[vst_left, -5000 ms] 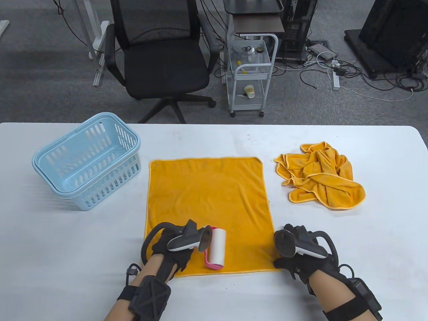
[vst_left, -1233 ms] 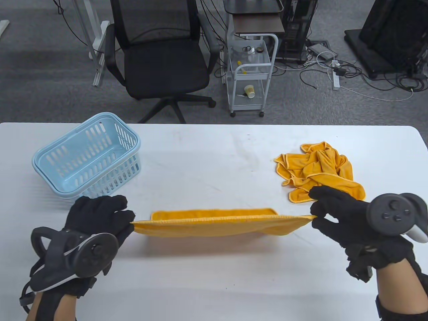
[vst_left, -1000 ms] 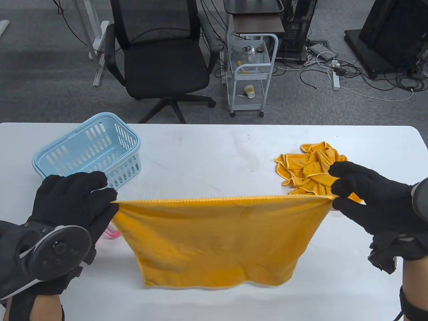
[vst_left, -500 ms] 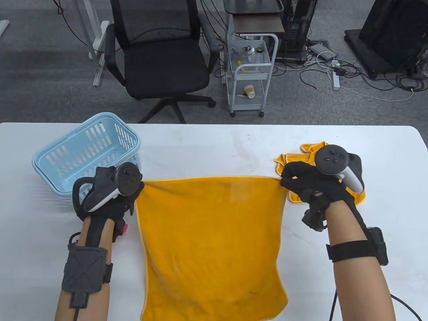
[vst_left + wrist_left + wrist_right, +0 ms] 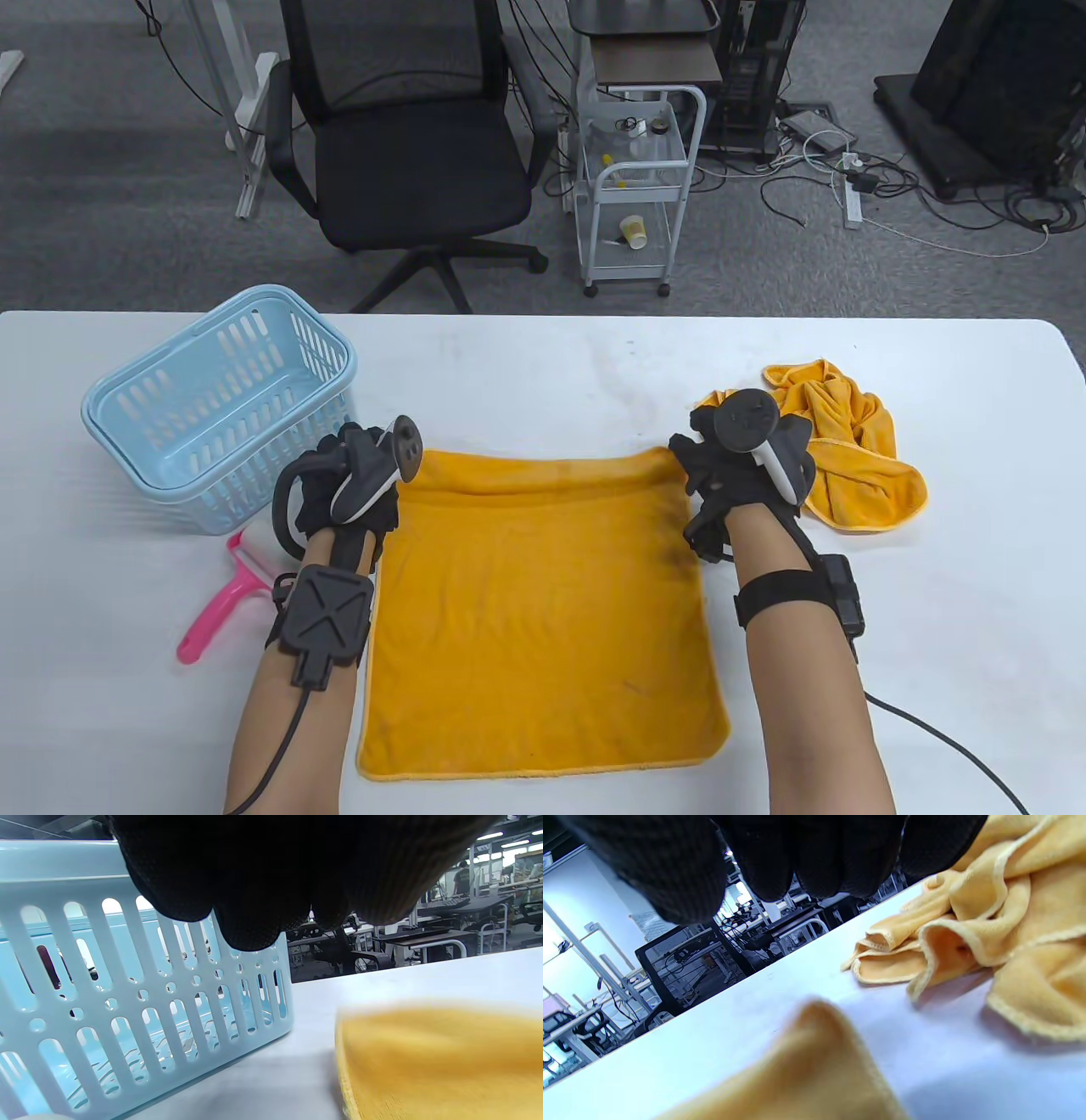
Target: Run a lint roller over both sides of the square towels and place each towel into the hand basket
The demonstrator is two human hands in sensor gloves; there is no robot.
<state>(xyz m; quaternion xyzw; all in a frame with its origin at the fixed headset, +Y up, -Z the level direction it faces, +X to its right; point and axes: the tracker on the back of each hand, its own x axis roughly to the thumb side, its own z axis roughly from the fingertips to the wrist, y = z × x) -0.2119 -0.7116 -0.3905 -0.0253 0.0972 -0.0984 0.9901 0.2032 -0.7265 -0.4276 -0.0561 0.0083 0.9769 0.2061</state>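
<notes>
We cannot tell whether left hand (image 5: 348, 488) and right hand (image 5: 734, 463) grip the far corners of the towel (image 5: 543, 611), which lies flat on the table (image 5: 543, 365). Basket (image 5: 225, 407) sits left, roller (image 5: 225, 594) beside it, crumpled towel (image 5: 857, 458) right.

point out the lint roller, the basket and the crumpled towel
lint roller (image 5: 222, 599), table view, on its pink handle
basket (image 5: 119, 399), table view, on its near-left rim
crumpled towel (image 5: 857, 429), table view, on its bunched middle
</notes>
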